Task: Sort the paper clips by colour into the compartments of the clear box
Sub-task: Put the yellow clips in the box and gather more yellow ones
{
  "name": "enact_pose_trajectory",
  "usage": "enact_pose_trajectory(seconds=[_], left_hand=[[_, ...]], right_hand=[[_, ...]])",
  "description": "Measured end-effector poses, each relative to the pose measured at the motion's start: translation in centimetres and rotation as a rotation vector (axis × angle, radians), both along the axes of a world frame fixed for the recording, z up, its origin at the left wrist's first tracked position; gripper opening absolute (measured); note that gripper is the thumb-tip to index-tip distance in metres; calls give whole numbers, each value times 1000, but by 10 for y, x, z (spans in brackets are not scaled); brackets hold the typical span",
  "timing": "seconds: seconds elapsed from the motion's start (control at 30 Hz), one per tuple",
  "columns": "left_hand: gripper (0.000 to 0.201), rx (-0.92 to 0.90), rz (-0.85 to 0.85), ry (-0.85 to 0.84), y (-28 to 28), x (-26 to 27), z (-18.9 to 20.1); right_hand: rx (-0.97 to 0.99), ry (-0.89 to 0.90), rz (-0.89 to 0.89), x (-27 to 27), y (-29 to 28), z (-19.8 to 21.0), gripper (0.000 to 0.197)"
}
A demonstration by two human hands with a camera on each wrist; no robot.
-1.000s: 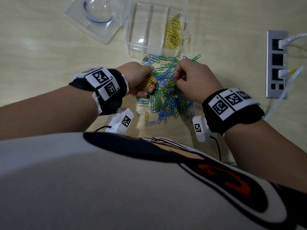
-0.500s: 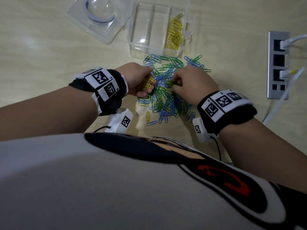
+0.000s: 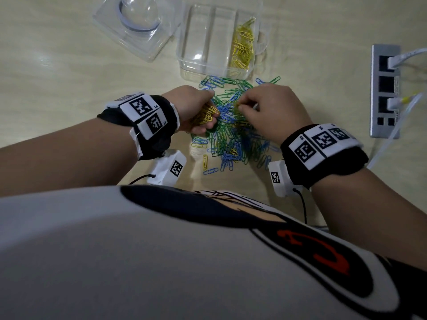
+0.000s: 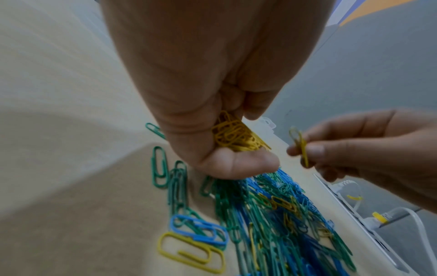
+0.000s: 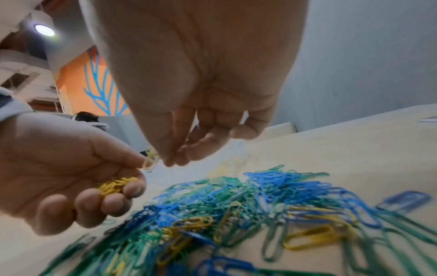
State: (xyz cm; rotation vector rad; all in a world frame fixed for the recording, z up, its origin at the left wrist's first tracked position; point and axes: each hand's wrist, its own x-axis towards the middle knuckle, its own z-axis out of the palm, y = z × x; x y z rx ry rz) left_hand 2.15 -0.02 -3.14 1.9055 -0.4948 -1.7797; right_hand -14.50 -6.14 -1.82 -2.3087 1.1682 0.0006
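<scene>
A mixed pile of blue, green and yellow paper clips (image 3: 233,135) lies on the table just in front of the clear box (image 3: 203,40). The box's right compartment holds yellow clips (image 3: 242,47); its other compartments look bare. My left hand (image 3: 196,109) grips a bunch of yellow clips (image 4: 236,136) over the pile's left side. My right hand (image 3: 265,107) pinches a yellow clip (image 4: 300,143) between thumb and forefinger, close to the left hand's fingers (image 5: 113,194).
The clear lid (image 3: 136,26) lies upside down at the back left of the box. A grey power strip (image 3: 384,88) with white plugs and cables sits at the right edge. Bare light wood table (image 3: 69,72) spreads to the left.
My right hand has lifted from the pile with a yellow clip and moved up and left toward the left hand. The left hand has kept its bunch and barely moved.
</scene>
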Motion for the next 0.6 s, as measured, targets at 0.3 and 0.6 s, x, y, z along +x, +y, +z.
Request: enact_pose_trajectory(seconds=[0.3, 0.6], left_hand=[[38, -44, -19, 88, 0, -6, 3], [47, -12, 6, 81, 0, 0, 0]], right_hand=[[-10, -135, 93, 12, 10, 3, 21], [-57, 311, 97, -4, 5, -20, 14]])
